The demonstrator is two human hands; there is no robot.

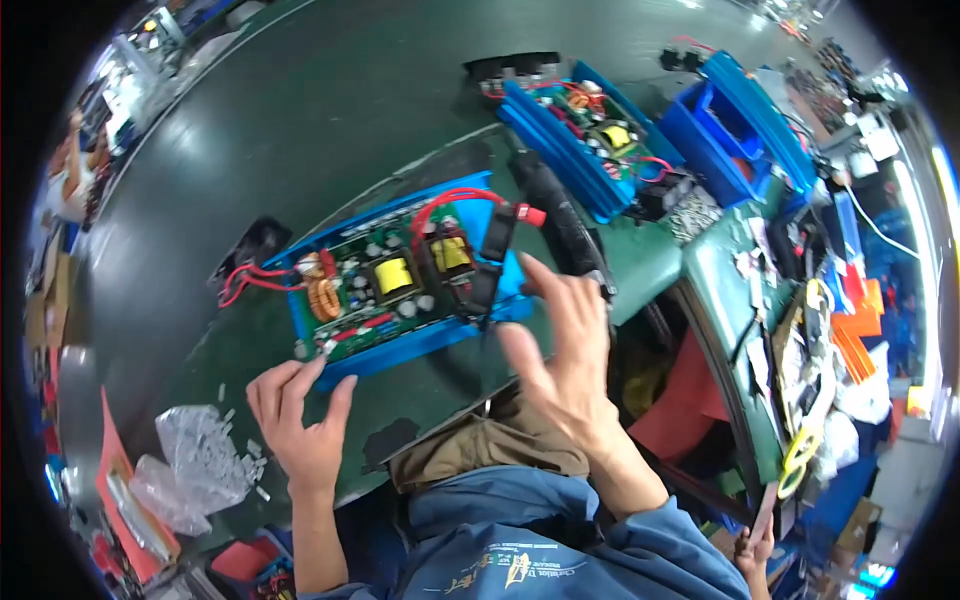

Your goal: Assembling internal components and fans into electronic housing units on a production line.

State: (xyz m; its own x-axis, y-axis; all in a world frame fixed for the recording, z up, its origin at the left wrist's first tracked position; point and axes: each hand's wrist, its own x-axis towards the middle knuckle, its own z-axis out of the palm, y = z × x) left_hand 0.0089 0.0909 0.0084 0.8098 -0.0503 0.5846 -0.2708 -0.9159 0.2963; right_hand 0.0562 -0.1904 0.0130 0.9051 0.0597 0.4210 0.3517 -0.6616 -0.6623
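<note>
A blue metal housing (400,350) lies on the green table in front of me, tilted, its green circuit board (350,285) facing up. On the board sit yellow-wrapped transformers (393,274), a copper coil (323,298) and several capacitors. Red wires loop over its right end, by a black end piece (497,235). My left hand (300,415) is at the housing's near left corner, fingers apart, fingertips at the edge; I cannot tell if they press on it. Beside the right end my right hand (568,350) is spread, holding nothing visible.
A black electric screwdriver (555,210) lies just beyond my right hand. Farther right stand a second blue housing (590,135) and blue bins (705,140). Plastic bags of small white parts (205,450) lie at left. Yellow-handled scissors (797,462) and another hand (755,550) show at lower right.
</note>
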